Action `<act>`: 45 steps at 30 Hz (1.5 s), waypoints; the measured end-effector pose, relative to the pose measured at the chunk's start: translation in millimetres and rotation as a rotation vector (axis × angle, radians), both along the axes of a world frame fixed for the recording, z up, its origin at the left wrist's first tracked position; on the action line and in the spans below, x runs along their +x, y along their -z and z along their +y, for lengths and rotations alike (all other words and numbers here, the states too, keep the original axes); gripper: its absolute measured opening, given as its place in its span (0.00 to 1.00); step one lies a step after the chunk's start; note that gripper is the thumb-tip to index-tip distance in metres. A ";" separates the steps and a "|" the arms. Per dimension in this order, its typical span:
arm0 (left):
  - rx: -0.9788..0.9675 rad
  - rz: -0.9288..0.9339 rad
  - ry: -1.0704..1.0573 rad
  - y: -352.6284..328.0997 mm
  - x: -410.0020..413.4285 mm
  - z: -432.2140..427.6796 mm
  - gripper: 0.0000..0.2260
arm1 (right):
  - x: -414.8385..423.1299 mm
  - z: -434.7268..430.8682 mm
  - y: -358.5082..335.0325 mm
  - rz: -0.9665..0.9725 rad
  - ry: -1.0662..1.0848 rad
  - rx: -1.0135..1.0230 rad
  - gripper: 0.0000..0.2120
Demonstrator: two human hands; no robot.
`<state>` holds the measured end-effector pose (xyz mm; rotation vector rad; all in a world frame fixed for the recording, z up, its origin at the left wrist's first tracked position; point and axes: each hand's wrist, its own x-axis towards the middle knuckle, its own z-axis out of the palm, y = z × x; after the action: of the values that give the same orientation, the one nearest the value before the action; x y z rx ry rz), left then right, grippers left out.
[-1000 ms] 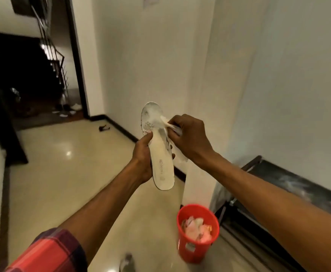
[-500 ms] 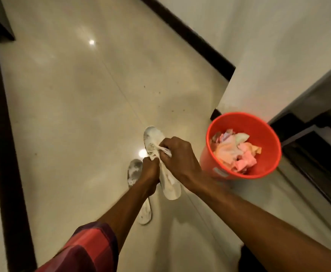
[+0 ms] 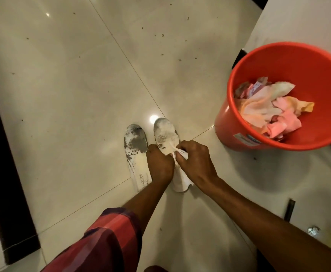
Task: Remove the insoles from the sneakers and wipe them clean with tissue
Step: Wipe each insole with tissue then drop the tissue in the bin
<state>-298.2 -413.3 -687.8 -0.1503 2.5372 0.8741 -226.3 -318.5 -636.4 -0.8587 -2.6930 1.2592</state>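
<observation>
My left hand (image 3: 159, 165) grips the middle of a white insole (image 3: 165, 134) whose toe end is speckled with grey dirt. My right hand (image 3: 195, 162) pinches a crumpled white tissue (image 3: 178, 152) and presses it against that insole's middle. The heel end sticks out below both hands. A second white insole (image 3: 136, 152), heavily stained grey at the toe and printed with lettering near the heel, lies flat on the tiled floor just left of my left hand. No sneakers are in view.
A red plastic bucket (image 3: 278, 61) holding several crumpled pink and cream tissues stands on the floor to the right, against a white wall corner (image 3: 298, 20). A dark skirting strip (image 3: 7, 154) runs along the left. Small specks of dirt dot the glossy floor tiles (image 3: 72, 75).
My view has swung from the hallway wall down to the floor. Both hands lowered the insole close to the floor beside the second insole, the tissue still against it.
</observation>
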 end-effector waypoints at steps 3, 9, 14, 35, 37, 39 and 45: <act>-0.068 0.090 0.050 4.8 1.6 3.2 0.17 | 0.2 -0.9 5.8 0.012 0.035 -0.012 0.05; -0.033 0.153 0.089 3.3 3.5 -2.2 0.24 | 9.9 -2.4 7.7 0.013 0.043 -0.008 0.04; -0.182 0.296 -0.189 -8.2 -6.7 -24.7 0.31 | 13.0 0.7 8.1 0.015 0.062 -0.005 0.06; 0.701 -0.160 -0.004 -202.6 -53.3 -10.9 0.11 | -25.4 27.1 -186.0 0.213 -0.028 0.197 0.07; 0.802 -0.162 0.104 -263.8 -54.4 8.2 0.11 | -31.7 38.5 -242.3 0.280 -0.014 0.272 0.07; 0.928 -0.179 0.225 -333.4 -46.3 22.6 0.12 | -29.4 49.0 -308.8 0.355 0.020 0.366 0.07; 1.323 -0.315 0.488 -528.0 3.4 36.4 0.16 | 22.7 45.2 -506.2 0.523 0.061 0.783 0.13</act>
<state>-294.9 -376.9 -159.8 0.6438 1.2064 1.8583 -203.6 -273.2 -130.2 -0.4169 -2.3611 0.2674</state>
